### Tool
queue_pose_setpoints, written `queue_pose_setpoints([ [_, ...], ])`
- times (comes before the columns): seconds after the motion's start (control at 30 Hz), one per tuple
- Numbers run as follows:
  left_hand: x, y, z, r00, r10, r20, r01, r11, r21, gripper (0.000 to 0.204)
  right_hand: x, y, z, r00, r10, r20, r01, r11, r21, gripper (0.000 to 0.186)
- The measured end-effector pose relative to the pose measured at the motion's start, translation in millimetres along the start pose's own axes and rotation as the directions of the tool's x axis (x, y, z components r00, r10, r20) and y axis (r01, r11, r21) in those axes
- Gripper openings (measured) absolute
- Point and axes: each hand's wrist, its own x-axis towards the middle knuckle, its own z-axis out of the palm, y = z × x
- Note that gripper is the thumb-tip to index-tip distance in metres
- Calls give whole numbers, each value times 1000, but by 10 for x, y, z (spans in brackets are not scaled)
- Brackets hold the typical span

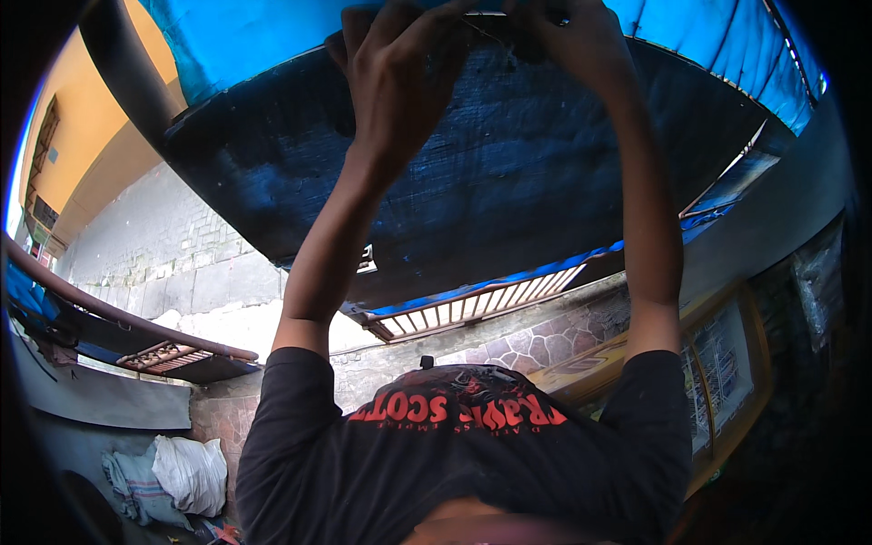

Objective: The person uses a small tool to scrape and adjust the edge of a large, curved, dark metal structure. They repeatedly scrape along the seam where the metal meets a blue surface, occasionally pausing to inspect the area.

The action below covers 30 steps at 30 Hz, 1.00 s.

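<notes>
Both arms reach up to the top of the head view, at the edge of a large dark panel [509, 173] overhead. My left hand [395, 59] has its fingers bent against the panel's upper edge, with one finger stretched toward the right hand. Close beside it, my right hand [581, 45] is closed, fingers drawn together at the same edge. A thin strand, like string or wire, [486, 34] shows between the hands. What the fingertips grip is cut off or in shadow. Blue sheeting [263, 41] lies beyond the panel.
A barred metal railing [481, 309] stands below the panel, near stone-patterned paving [545, 350]. White and grey sacks [191, 472] lie at lower left. A wood-framed glass case [722, 372] stands at right. A curved pipe rail [136, 318] crosses the left side.
</notes>
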Motion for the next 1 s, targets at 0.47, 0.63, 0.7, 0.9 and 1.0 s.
queue_pose_setpoints([
  [0.47,-46,-329,364,888,432,-160,-384,885,263,13,225,358,164,895,-445,40,399,754,-522,36],
  [0.63,-72,-6,579,910,369,-187,-313,910,270,17,315,-100,22,880,-430,203,474,760,-445,23],
  [0.7,-67,21,599,927,329,-181,-283,929,240,16,333,-92,30,831,-517,206,553,723,-414,23],
  [0.9,120,-99,181,963,267,21,-267,964,-19,14,168,338,40,977,-208,50,214,956,-201,43],
  [1.0,310,-238,-117,934,223,278,-192,972,-134,16,32,347,65,989,-145,39,150,943,-296,45],
])
